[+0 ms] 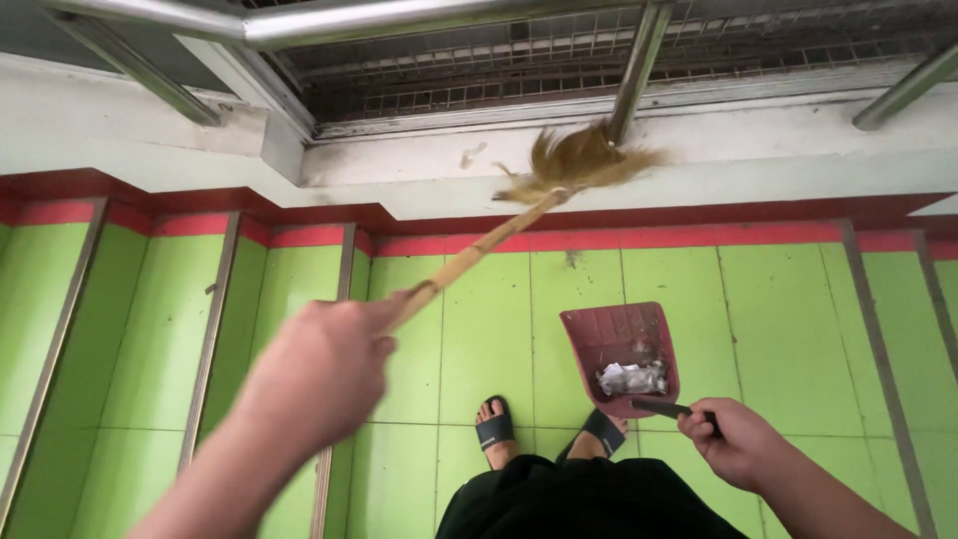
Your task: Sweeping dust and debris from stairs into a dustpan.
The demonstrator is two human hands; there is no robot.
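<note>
Left hand clenches the bamboo-handled straw broom, bristles raised to the white ledge, apparently brushing dust. Right hand grasps the maroon plastic dustpan, held level, retaining crumpled litter.

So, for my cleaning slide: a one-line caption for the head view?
Left hand swings a straw broom at the white ledge; right hand holds a red dustpan of litter.

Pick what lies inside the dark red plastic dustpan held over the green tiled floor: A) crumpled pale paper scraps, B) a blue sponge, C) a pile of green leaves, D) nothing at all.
A: crumpled pale paper scraps sit in the dark red plastic dustpan, which the right hand holds by its dark handle.
</note>
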